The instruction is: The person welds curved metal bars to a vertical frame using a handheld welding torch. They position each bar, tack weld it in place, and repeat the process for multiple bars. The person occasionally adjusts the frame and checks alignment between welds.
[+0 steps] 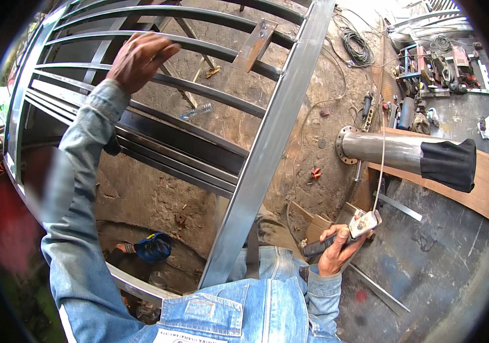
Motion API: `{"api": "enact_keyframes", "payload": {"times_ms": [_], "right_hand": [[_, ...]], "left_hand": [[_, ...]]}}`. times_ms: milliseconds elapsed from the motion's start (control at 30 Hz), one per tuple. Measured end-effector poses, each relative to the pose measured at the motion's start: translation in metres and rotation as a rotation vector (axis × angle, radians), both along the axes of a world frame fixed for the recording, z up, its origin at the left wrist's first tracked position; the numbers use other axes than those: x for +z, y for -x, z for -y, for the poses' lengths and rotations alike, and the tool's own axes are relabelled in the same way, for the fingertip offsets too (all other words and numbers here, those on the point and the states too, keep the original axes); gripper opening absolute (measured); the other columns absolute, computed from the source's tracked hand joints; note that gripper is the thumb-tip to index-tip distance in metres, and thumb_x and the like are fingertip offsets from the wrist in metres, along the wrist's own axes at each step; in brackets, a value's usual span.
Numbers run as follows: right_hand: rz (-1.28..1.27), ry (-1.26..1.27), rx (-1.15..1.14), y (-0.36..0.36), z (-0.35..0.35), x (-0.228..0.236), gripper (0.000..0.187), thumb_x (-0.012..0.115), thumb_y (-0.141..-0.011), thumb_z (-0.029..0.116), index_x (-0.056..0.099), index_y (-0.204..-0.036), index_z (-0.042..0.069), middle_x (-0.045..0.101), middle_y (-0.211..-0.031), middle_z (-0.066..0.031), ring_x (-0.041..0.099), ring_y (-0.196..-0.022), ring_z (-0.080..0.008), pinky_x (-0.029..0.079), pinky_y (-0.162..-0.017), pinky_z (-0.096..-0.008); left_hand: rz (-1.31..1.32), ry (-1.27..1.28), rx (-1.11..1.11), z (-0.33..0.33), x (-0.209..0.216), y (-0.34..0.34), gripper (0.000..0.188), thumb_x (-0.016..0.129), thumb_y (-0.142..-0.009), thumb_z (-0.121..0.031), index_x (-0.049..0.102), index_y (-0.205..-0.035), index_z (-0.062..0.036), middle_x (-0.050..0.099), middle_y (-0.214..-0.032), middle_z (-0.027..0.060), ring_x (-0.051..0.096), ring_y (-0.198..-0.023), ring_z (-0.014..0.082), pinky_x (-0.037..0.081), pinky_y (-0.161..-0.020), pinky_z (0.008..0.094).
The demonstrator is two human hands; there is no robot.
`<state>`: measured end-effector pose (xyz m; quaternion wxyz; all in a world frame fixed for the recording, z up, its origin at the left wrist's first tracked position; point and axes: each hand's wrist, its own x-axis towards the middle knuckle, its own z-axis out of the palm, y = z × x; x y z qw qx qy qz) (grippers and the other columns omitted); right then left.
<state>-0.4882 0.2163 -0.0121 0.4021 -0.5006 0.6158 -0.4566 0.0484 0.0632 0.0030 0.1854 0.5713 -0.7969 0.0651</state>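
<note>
My right hand (338,250), at the lower right, is closed round the dark handle of a welding electrode holder (362,224). A long thin welding rod (380,166) rises from its pale head. Up at the left, my left hand (140,62) has its fingers curled over a curved metal bar (199,50) of a large steel frame (279,123). What those fingers grip, if anything, is hidden. A short rusty flat piece (256,44) lies across the bars, right of that hand.
On the dark table at the right lie a flanged steel pipe (384,150) with a black cloth (449,164) over its end, a brown board (487,191) and metal strips (379,291). Coiled cable (357,47) and a plastic bottle (196,111) are on the ground.
</note>
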Motion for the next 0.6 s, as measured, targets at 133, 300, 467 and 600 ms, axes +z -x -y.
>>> {"api": "enact_keyframes", "payload": {"times_ms": [133, 300, 467, 600], "right_hand": [[-0.018, -0.01, -0.035, 0.003, -0.002, 0.003, 0.08, 0.057, -0.105, 0.041, 0.011, -0.162, 0.007, 0.053, -0.086, -0.0082, 0.052, -0.067, -0.0147, 0.05, -0.055, -0.0332], [-0.042, 0.027, -0.056, 0.004, -0.003, 0.006, 0.082, 0.056, -0.105, 0.042, 0.009, -0.162, 0.006, 0.052, -0.081, -0.0084, 0.052, -0.065, -0.0151, 0.049, -0.056, -0.0328], [-0.024, -0.013, -0.097, 0.005, -0.004, 0.006, 0.08, 0.057, -0.105, 0.043, 0.013, -0.16, 0.005, 0.052, -0.08, -0.0083, 0.052, -0.065, -0.0151, 0.049, -0.056, -0.0328], [-0.022, -0.017, -0.078, 0.007, -0.004, 0.004, 0.079, 0.057, -0.105, 0.043, 0.015, -0.16, 0.005, 0.052, -0.083, -0.0085, 0.052, -0.065, -0.0151, 0.05, -0.057, -0.033]], "left_hand": [[-0.252, -0.091, 0.292, 0.055, -0.006, 0.057, 0.032, 0.061, -0.104, -0.029, 0.072, -0.116, -0.0025, 0.074, -0.101, 0.0125, 0.069, -0.093, 0.0228, 0.054, -0.085, 0.0361], [-0.603, -0.643, 0.288, 0.1, -0.02, 0.095, 0.041, 0.058, -0.106, -0.033, 0.07, -0.122, 0.0027, 0.075, -0.105, 0.0103, 0.068, -0.09, 0.0162, 0.055, -0.085, 0.0342], [-0.811, -0.623, 0.425, 0.111, -0.01, 0.109, 0.035, 0.069, -0.099, -0.026, 0.072, -0.123, -0.0004, 0.075, -0.108, 0.0122, 0.07, -0.096, 0.0186, 0.055, -0.092, 0.0353], [-1.08, -0.612, 0.334, 0.087, 0.016, 0.097, 0.024, 0.065, -0.096, -0.014, 0.075, -0.081, 0.0014, 0.07, -0.07, 0.0036, 0.065, -0.063, 0.0102, 0.051, -0.058, 0.0277]]}}
